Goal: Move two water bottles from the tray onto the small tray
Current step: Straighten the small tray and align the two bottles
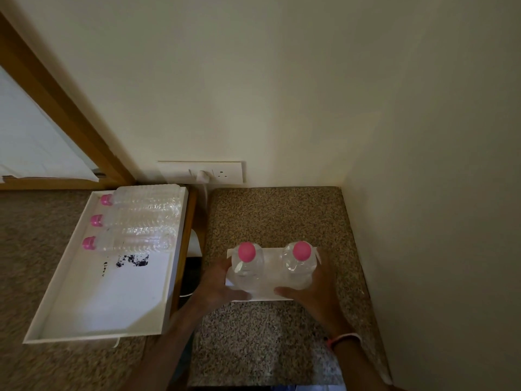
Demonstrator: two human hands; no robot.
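Two clear water bottles with pink caps stand upright on the small white tray on the granite counter. My left hand wraps the left bottle from its left side. My right hand wraps the right bottle from its right side. The large white tray sits to the left, with three more pink-capped bottles lying on their sides at its far end.
A wall socket plate with a white plug and cable sits on the wall behind. A gap separates the two counters. The wall closes in on the right. A wooden frame runs along the upper left.
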